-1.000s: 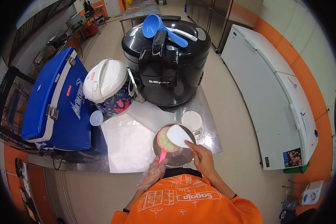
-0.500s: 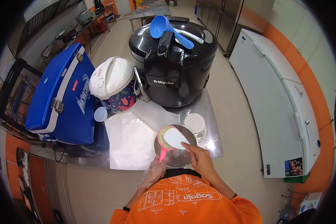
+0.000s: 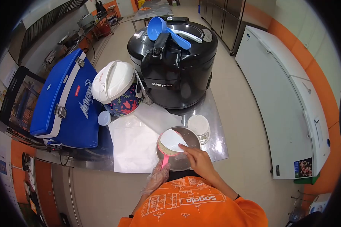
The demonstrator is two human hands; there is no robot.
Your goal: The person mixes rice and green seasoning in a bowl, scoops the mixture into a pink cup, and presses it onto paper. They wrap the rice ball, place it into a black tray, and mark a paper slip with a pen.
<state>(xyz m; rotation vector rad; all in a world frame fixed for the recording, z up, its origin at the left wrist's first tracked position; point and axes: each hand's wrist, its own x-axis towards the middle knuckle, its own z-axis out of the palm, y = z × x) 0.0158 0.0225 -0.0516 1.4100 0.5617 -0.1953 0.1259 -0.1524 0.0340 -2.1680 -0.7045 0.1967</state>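
My left hand point(image 3: 159, 176), in a clear plastic glove, is closed round the handle of a pink ladle point(image 3: 165, 160). Pale grains point(image 3: 166, 150) fill the ladle's bowl, which is held over a metal bowl point(image 3: 185, 160). Bare and closed, my right hand point(image 3: 195, 158) grips a white paddle point(image 3: 172, 140) by its near end. The paddle lies flat across the top of the ladle and covers much of the grains. White paper sheets point(image 3: 130, 145) are spread left of the metal bowl. A small white scale point(image 3: 198, 125) stands to its right.
A large black rice cooker point(image 3: 174, 72) bears a blue ladle point(image 3: 156, 28) and a white spoon point(image 3: 189, 36). Left of it are a white-lidded rice cooker point(image 3: 113, 81), a small light-blue cup point(image 3: 104, 118) and a blue cooler box point(image 3: 70, 109). A chest freezer point(image 3: 276, 102) stands at the right.
The white paddle has shifted left and a little up across the ladle, with my right hand following it. The camera view has tilted slightly.
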